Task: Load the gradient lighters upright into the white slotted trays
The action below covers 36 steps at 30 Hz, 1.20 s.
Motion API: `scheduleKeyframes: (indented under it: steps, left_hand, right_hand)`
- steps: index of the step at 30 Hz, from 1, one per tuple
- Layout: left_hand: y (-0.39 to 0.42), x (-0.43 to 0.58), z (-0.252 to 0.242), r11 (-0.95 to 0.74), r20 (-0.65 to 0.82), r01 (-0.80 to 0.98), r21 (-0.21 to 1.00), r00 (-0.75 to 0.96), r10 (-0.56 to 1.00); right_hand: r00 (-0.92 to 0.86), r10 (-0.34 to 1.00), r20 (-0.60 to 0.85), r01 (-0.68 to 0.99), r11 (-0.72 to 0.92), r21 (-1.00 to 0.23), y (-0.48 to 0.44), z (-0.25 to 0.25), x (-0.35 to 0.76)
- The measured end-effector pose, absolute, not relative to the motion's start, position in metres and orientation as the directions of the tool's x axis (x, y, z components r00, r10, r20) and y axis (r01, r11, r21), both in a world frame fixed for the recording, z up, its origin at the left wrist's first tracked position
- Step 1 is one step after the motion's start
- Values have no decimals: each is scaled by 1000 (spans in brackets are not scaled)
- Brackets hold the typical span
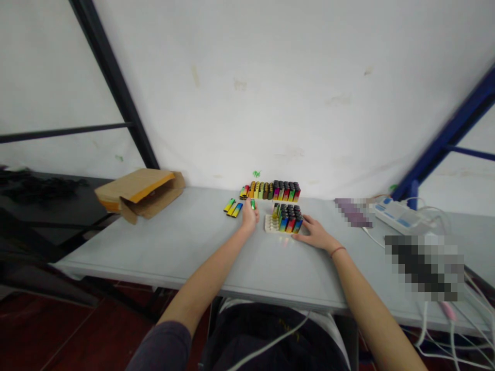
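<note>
In the head view a green lighter [253, 204] pokes out of my left hand [250, 216], whose fingers are closed around it. My right hand [316, 234] grips the right end of a white tray [272, 226], thumb at its front corner and fingers along its side. Upright lighters [290, 220] with black tops and coloured bodies fill the tray's right part. One yellowish lighter [276, 211] stands at the back, left of them. Bare holes show at the tray's left. Several yellow, green and blue lighters [234, 208] lie flat beside my left hand.
Behind the tray stand rows of yellow lighters [261, 190] and black-topped lighters [286, 191]. An opened cardboard box [141, 190] lies at the left. A power strip [404, 216], cables and blurred-out items occupy the right. A white wall [247, 103] rises behind the table [185, 247].
</note>
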<state>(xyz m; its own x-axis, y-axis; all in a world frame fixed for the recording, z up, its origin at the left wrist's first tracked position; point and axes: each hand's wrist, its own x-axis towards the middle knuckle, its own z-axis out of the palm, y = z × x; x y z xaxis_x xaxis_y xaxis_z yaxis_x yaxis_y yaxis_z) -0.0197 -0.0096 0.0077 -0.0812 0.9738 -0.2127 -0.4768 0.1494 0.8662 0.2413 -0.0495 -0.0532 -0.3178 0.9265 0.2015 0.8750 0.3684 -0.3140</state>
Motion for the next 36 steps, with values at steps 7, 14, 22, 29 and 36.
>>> scheduleKeyframes:
  steps: [7,14,22,29,36]
  left_hand:
    - [-11,-19,3,130,-179,-459,879,-64,982]
    - [-11,-21,4,153,-182,-459,875,-19,983]
    - [-8,-21,2,137,-166,-462,876,-23,986]
    - [-10,-23,2,-190,201,-178,966,48,978]
    - [-17,-23,7,-525,495,137,840,205,845]
  right_hand:
    - [-319,926,200,875,369,-313,-48,-54,242]
    - [-313,931,187,877,359,-319,-49,-52,240]
    - [-316,926,207,869,369,-328,-49,-53,241]
    - [-329,917,225,861,390,-327,-50,-51,240]
    - [-324,921,217,862,382,-334,-50,-51,240]
